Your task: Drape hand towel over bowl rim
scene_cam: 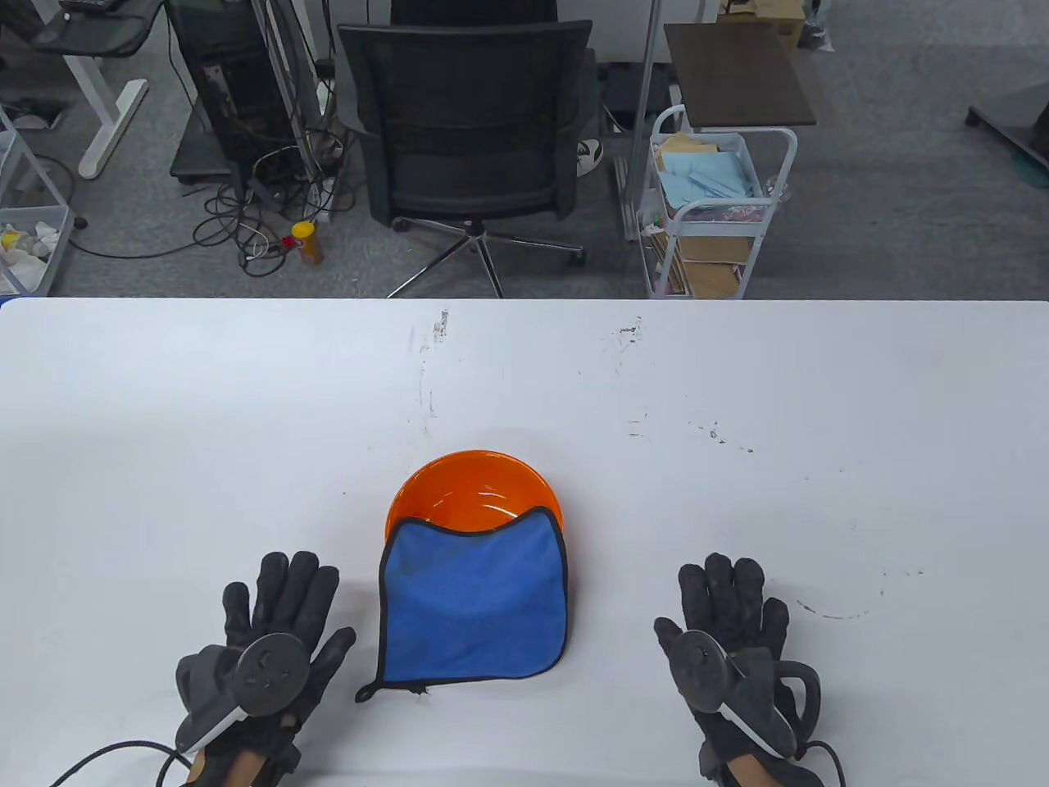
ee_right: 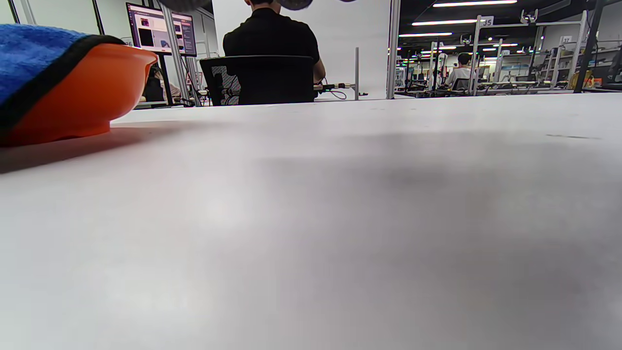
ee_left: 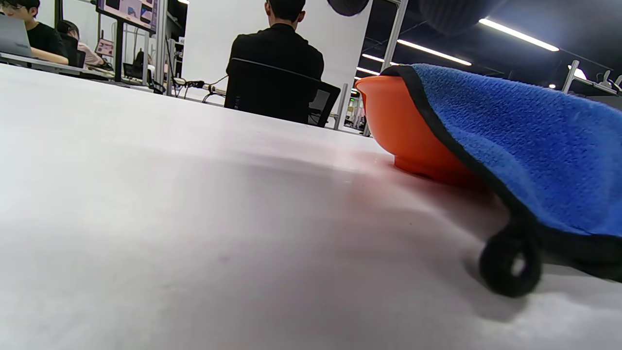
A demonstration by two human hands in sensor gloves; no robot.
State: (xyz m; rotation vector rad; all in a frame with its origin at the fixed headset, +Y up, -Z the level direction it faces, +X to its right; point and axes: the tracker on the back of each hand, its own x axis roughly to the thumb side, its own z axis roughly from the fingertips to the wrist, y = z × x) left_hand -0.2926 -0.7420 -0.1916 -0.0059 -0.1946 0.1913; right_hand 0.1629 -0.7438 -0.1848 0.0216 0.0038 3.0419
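Both gloved hands lie closest to the camera in the table view, flat on the white worktop (scene_cam: 737, 393) with fingers spread and nothing in them. Left hand (scene_cam: 270, 631) rests palm down just left of the towel's lower corner, apart from the cloth; right hand (scene_cam: 729, 631) rests palm down well to the right of the towel, also touching only the worktop. Each carries a dark round tracker on its back, the left tracker (scene_cam: 270, 666) and the right tracker (scene_cam: 703, 666), with cables running off the bottom edge.

Between the hands sits the orange bowl (scene_cam: 475, 488), upright on the worktop. Over its near rim hangs the blue hand towel (scene_cam: 475, 598), edged in black. The towel's upper edge dips a little into the bowl, while the rest slopes down the bowl's near side and spreads onto the worktop toward the person. A small black hanging loop (scene_cam: 366, 693) sticks out from the towel's lower left corner and lies on the surface.

From the left wrist view, the towel (ee_left: 534, 146) covers the bowl's rim and slants down past the orange wall (ee_left: 403, 126) to the worktop, the loop (ee_left: 510, 265) resting at its edge. From the right wrist view, the bowl (ee_right: 82, 97) stands at the far left with the towel (ee_right: 29, 53) laid over its top.
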